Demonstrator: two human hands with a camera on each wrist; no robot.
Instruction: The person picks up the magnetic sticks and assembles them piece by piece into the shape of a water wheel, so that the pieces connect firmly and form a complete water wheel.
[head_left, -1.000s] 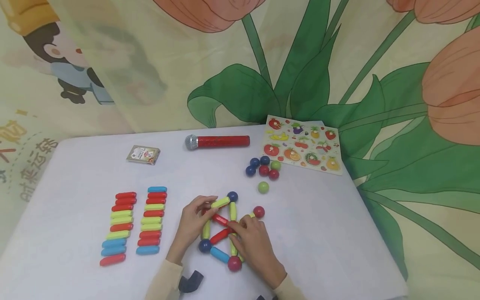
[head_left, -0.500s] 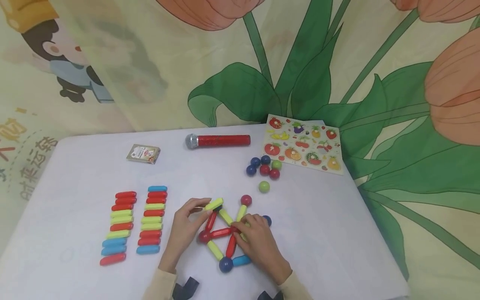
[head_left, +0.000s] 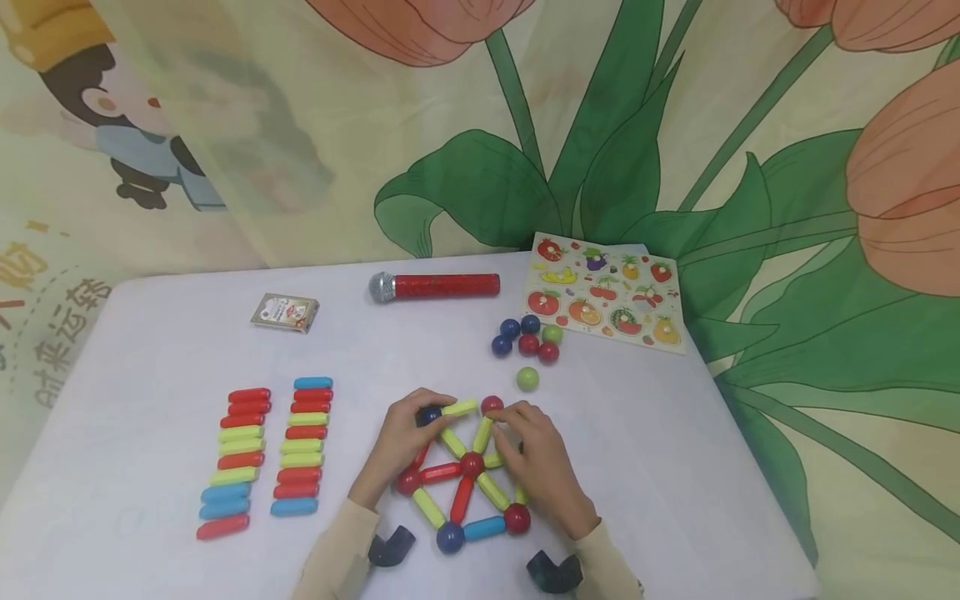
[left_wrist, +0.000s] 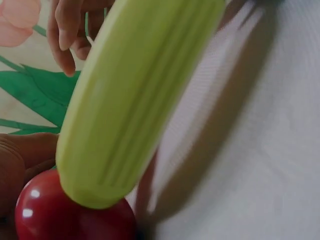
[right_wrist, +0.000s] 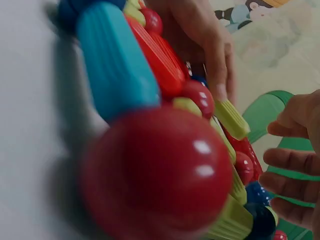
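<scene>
My left hand (head_left: 408,437) pinches a yellow-green building rod (head_left: 459,407) beside a dark blue ball (head_left: 430,417) at the upper left of a ball-and-rod wheel. That wheel lies between my hands, with a red ball (head_left: 472,464) at its hub and red, yellow-green and blue rods around it. In the right wrist view the held rod (right_wrist: 232,120) sticks out from the left fingertips. My right hand (head_left: 547,462) hovers at the wheel's right side, near the upper red ball (head_left: 492,404); its fingers (right_wrist: 290,187) look loose and hold nothing. It hides part of the wheel's right side.
Two columns of loose rods (head_left: 303,444) lie at the left. Loose balls (head_left: 528,344) sit beyond the wheel, beside a fruit picture board (head_left: 604,292). A red toy microphone (head_left: 435,286) and a small box (head_left: 285,312) lie at the back.
The wheel has turned counterclockwise between the first two frames. The left hand has shifted right with its rod, now beside the blue ball. The right hand has left the hub and moved up right.
</scene>
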